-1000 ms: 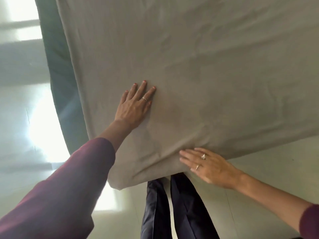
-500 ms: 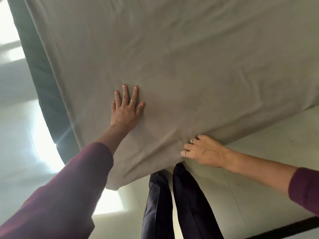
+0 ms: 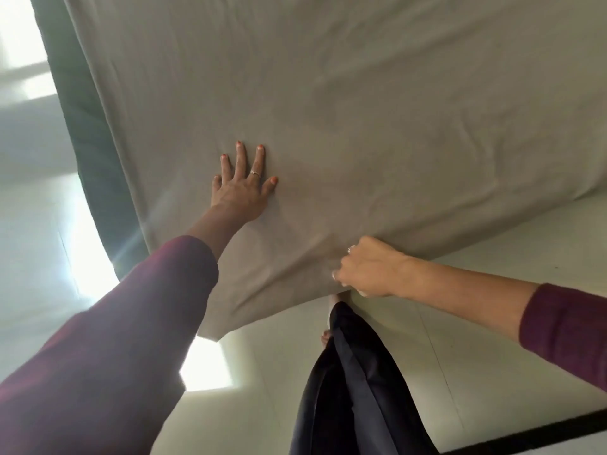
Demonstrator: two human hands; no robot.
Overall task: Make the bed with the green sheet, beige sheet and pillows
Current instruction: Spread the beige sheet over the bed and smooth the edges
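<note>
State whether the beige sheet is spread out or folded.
Spread out: the beige sheet lies flat across the bed, left hand pressing it.

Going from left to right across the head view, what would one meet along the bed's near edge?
Green sheet down the bed's side → left hand flat on the beige sheet → right hand gripping that sheet's edge.

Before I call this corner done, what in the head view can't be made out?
- Pillows: none in frame.
- Right hand fingertips: curled into the beige sheet edge, hidden by the hand's back.
- Green sheet: only a strip shows at the left; beige sheet covers the rest.
- Far end of the bed: cut off by the top edge.
- Left hand lies flat, plainly visible.
</note>
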